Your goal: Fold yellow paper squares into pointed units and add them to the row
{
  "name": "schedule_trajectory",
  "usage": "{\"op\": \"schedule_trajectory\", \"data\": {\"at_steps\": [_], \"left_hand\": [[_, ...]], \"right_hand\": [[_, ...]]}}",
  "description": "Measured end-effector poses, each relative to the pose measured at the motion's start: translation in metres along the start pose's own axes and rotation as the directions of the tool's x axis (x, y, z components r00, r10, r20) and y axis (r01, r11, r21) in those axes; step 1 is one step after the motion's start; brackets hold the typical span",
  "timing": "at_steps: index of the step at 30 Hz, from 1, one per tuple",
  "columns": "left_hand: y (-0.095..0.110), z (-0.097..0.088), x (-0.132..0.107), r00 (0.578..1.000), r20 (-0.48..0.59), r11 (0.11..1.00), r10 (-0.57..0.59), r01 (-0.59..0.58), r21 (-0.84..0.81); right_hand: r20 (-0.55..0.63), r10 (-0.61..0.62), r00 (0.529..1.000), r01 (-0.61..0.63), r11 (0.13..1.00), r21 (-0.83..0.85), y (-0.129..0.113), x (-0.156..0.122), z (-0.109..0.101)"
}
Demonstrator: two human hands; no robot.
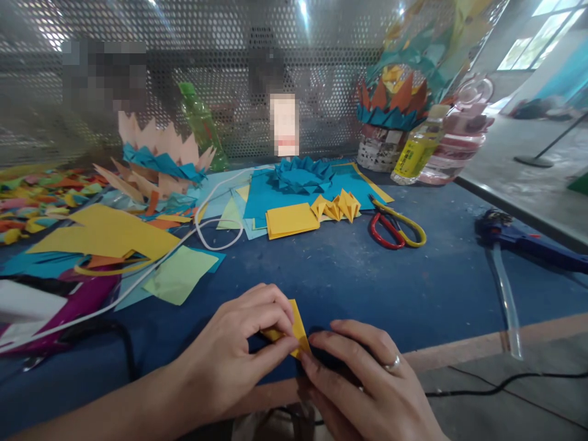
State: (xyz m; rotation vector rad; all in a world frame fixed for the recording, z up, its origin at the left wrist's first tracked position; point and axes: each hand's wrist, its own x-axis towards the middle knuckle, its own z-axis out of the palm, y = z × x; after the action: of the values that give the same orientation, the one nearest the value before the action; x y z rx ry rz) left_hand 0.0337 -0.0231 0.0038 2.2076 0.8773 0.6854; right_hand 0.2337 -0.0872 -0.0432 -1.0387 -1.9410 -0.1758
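Near the table's front edge, my left hand [250, 334] pinches a small folded piece of yellow paper [299, 324] between thumb and fingers. My right hand [362, 367], with a ring on one finger, has its fingertips closed at the paper's lower right corner. Part of the paper is hidden under the left fingers. Beyond my hands lie a stack of yellow paper [293, 221] and a few folded yellow points [337, 206]. Behind them a ring of folded blue paper [303, 176] rests on blue sheets [260, 196].
Scissors [395, 229] and a blue glue gun [528, 239] with a glue stick lie right. Bottles [420, 147] and a paper-topped can [379, 147] stand behind. At left are a pink-and-blue paper piece [158, 156], loose sheets [103, 233], a white cord [151, 269] and a purple tool [87, 300].
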Motion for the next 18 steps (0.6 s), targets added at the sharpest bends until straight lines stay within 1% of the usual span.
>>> {"op": "schedule_trajectory", "data": {"at_steps": [2, 3, 8, 12, 18], "left_hand": [[-0.0006, 0.0001, 0.0002, 1.000, -0.009, 1.000, -0.006, 0.006, 0.011], [-0.0008, 0.0002, 0.0000, 1.000, -0.014, 1.000, -0.015, 0.015, 0.019], [-0.0002, 0.0007, -0.0032, 0.996, -0.043, 0.995, -0.078, 0.080, 0.061], [0.0006, -0.0006, -0.0060, 0.990, -0.041, 0.989, -0.135, 0.137, 0.059], [-0.0016, -0.0020, -0.0050, 0.982, -0.075, 0.982, -0.171, 0.176, 0.071]], "right_hand": [[0.059, -0.013, 0.998, 0.014, 1.000, -0.006, -0.0010, 0.0027, -0.0015], [0.062, -0.013, 0.998, 0.014, 1.000, -0.007, -0.0014, 0.0042, -0.0025], [0.019, -0.012, 1.000, 0.012, 1.000, -0.001, -0.0031, 0.0068, -0.0029], [0.006, -0.007, 1.000, 0.007, 1.000, -0.017, -0.0033, 0.0053, -0.0017], [-0.012, -0.010, 1.000, 0.010, 1.000, -0.011, -0.0029, 0.0050, -0.0015]]}}
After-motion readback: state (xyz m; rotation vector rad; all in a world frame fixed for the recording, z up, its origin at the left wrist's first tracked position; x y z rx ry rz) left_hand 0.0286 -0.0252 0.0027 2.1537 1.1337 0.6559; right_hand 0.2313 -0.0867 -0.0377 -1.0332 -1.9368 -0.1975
